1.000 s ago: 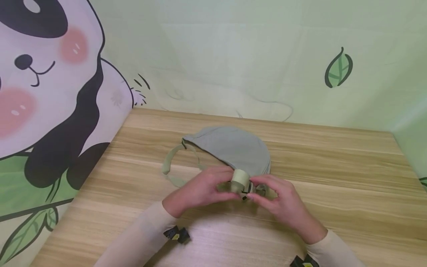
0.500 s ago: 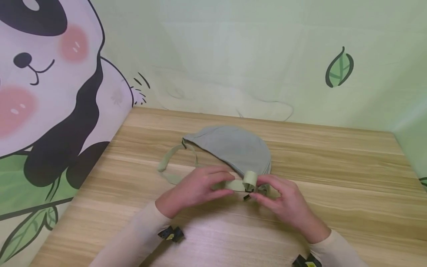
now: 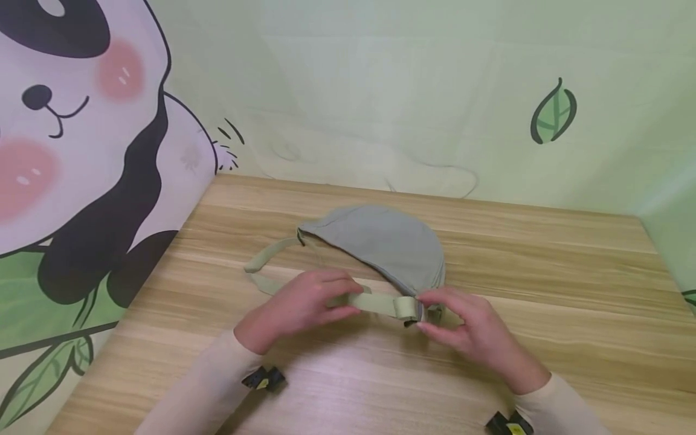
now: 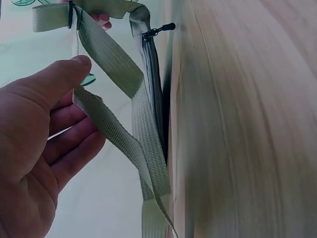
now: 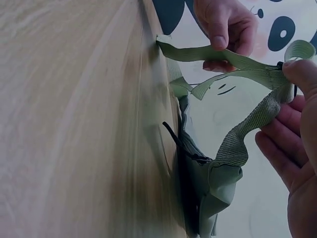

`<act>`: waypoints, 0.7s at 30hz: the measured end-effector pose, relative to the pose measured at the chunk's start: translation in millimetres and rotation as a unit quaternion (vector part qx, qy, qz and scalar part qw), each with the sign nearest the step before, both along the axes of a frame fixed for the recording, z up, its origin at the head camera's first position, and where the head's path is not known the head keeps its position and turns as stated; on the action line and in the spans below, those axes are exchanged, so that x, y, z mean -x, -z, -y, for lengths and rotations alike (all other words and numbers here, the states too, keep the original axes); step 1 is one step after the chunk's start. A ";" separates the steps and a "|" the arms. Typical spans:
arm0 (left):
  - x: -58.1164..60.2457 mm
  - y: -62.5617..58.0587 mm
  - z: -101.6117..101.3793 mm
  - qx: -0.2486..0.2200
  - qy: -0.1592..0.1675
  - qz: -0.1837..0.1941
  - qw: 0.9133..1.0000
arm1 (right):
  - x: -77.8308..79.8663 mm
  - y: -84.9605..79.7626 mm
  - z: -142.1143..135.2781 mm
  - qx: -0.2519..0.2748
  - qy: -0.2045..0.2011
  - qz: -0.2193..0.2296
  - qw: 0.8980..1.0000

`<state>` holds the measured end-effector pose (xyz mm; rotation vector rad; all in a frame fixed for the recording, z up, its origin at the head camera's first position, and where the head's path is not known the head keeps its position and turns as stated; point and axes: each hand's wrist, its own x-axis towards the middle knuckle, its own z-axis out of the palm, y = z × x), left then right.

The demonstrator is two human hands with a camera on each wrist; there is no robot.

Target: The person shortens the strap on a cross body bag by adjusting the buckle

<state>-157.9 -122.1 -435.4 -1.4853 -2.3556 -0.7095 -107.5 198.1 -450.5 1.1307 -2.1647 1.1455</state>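
Note:
A grey waist bag (image 3: 380, 244) lies on the wooden table, its rounded side toward the wall. Its pale green webbing strap (image 3: 380, 304) runs between the two hands, and a slack loop of it bends out to the left. The left hand (image 3: 304, 305) pinches the strap between thumb and fingers, as the right wrist view also shows. At the bag's right end, the right hand (image 3: 473, 323) pinches the strap by a small dark slider (image 5: 281, 65). A short loop (image 5: 299, 49) of webbing stands out at this slider. The left wrist view shows the bag's zipper (image 4: 153, 74) with a black pull.
The wooden table (image 3: 560, 290) stretches around the bag to a pale green wall sheet (image 3: 380, 109) at the back. A printed panda (image 3: 81, 121) covers the left side. Small black devices (image 3: 263, 379) sit at both wrists.
The left hand has moved left along the strap, away from the right hand. The webbing loop at the slider has shrunk, and the strap between the hands is longer and straighter.

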 end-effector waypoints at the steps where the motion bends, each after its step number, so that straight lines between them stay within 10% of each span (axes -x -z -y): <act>1: 0.3 0.3 0.7 0.004 -0.001 0.003 1.000 | 0.1 -0.2 -0.3 -0.002 -0.003 0.000 1.000; 21: 6.4 0.8 40.1 0.088 -0.059 0.041 0.994 | 1.4 2.1 -9.8 0.016 -0.004 -0.016 1.000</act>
